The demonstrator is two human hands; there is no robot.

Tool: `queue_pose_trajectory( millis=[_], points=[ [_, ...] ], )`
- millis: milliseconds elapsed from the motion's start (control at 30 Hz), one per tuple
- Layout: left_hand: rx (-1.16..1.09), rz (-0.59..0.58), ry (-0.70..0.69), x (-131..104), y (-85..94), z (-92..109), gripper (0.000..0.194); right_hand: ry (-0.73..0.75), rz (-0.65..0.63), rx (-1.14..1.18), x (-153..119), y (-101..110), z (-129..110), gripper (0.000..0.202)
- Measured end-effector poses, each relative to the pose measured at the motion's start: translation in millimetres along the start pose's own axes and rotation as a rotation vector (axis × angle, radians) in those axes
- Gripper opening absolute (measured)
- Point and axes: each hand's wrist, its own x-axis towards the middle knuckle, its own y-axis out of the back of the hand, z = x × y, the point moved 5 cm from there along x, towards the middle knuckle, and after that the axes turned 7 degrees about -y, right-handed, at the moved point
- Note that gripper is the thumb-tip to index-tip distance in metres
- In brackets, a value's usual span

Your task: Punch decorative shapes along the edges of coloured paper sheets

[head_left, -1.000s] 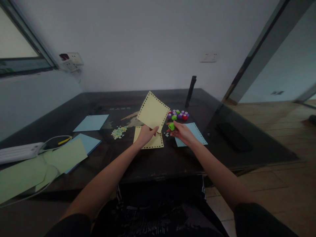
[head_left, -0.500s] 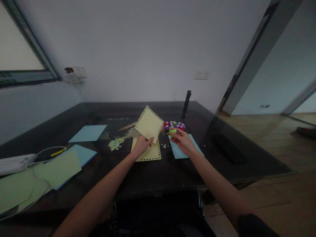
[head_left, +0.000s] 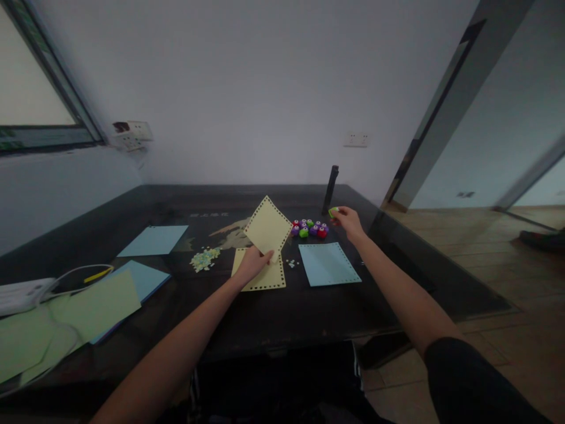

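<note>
Our left hand (head_left: pixel 253 261) pinched one yellow sheet (head_left: pixel 268 224) by its lower corner, and our right hand (head_left: pixel 348 222) grasped one green punch (head_left: pixel 334 211) in its fingertips. A second sheet (head_left: pixel 265 280) lay flat beneath the left grip; whether the two yellow sheets touched, we could not tell. We counted one blue sheet (head_left: pixel 329 265), flat and nearer us than the right grip, and two lots of chips: a large pile (head_left: pixel 204 258) left of the left hand and a few scraps (head_left: pixel 292 263) just to its right. Between the grips and beyond them stood a cluster of punches (head_left: pixel 309 228), roughly ten, too crowded to count surely. One black stick (head_left: pixel 330 189) rose just beside the green punch. Dark table (head_left: pixel 282 318) ran from the flat sheets to its near edge, and more lay between the large pile and the left-hand papers (head_left: pixel 106 294). Our fingers hid part of the punch, the raised sheet covered part of the second, and the papers were cut off at left.
</note>
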Motion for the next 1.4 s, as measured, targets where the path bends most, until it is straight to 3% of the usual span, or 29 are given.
queue_pose_trajectory(
  millis=[167,367,633,900,1033,1200,1267,1400],
  points=[
    [-0.016,-0.005,0.000,0.3,-1.8,-2.2,0.019,-0.071,0.087,-0.236,21.9,4.2,25.8,0.019],
    [-0.004,0.024,0.005,0.2,-0.4,-1.3,0.019,-0.110,0.082,-0.447,28.8,-7.0,43.7,0.023],
    [-0.082,0.030,0.042,2.0,-6.0,-9.9,0.024,-0.058,0.028,-0.603,28.3,-18.4,44.1,0.019],
    [-0.268,-0.037,0.065,-0.4,-14.7,-5.8,0.029,0.093,0.019,-0.635,20.4,-18.3,31.4,0.026],
    [-0.265,-0.037,0.065,-1.2,-14.7,-7.9,0.029,0.253,-0.012,-0.604,-7.4,-29.3,14.1,0.029],
    [-0.240,-0.023,0.062,-1.4,-14.9,-9.8,0.030,0.488,-0.345,-0.572,-85.9,-74.1,5.3,0.014],
    [-0.211,-0.008,0.057,-0.8,-13.7,-10.9,0.030,0.736,-0.529,-0.612,-122.9,-92.7,1.9,0.021],
    [-0.140,0.040,0.044,1.1,-9.4,-15.0,0.027,0.944,-0.591,-0.790,-155.9,-106.3,3.9,0.033]
  ],
)
